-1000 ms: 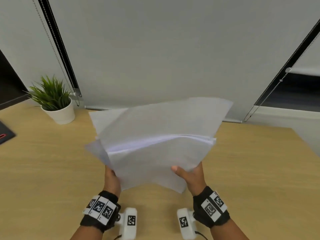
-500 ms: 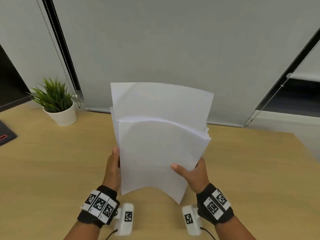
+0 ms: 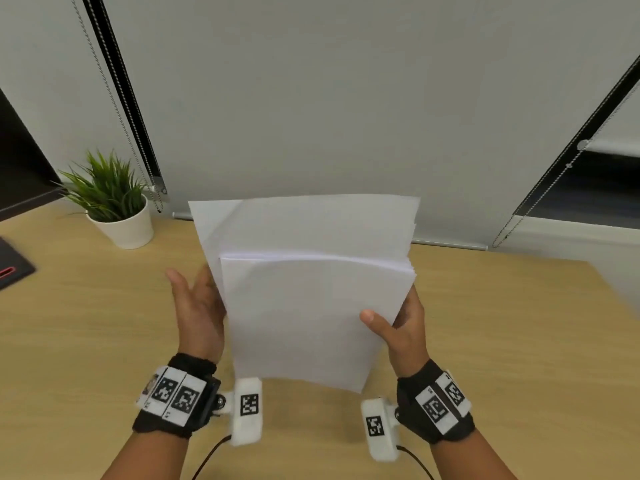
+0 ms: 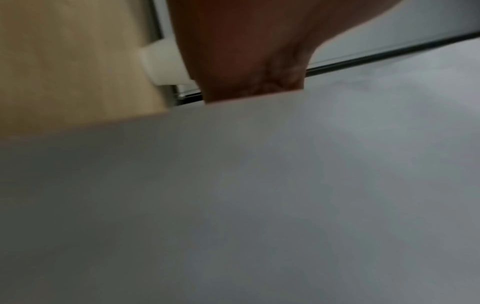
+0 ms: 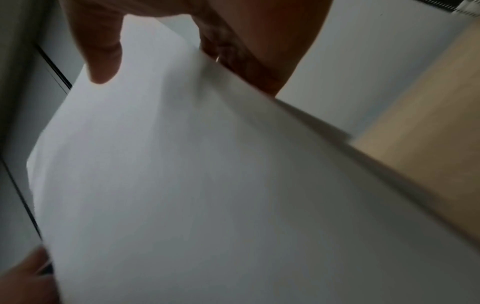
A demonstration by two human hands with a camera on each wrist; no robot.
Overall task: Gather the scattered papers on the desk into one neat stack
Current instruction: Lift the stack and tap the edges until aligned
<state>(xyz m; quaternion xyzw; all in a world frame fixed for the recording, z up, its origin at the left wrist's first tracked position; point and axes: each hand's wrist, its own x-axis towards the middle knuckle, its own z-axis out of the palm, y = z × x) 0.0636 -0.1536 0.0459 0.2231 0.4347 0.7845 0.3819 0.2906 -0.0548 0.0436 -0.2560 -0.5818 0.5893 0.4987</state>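
A bundle of white papers (image 3: 311,299) is held upright above the wooden desk (image 3: 502,341), its sheets uneven, with taller sheets rising behind a shorter front group. My right hand (image 3: 398,327) grips the bundle's right edge, thumb on the front sheet and fingers behind. My left hand (image 3: 197,303) lies flat and open against the left edge, thumb spread away. In the right wrist view the thumb (image 5: 103,53) presses on the papers (image 5: 207,185). The left wrist view shows the palm (image 4: 246,51) beside the papers (image 4: 259,195).
A small potted plant (image 3: 110,202) in a white pot stands at the back left of the desk. A dark object (image 3: 10,268) with a red mark lies at the far left edge. Grey blinds hang behind the desk.
The papers swung from a tilted, fanned spread to upright and came closer together. My left hand let go of its grip and now lies open against the left edge.
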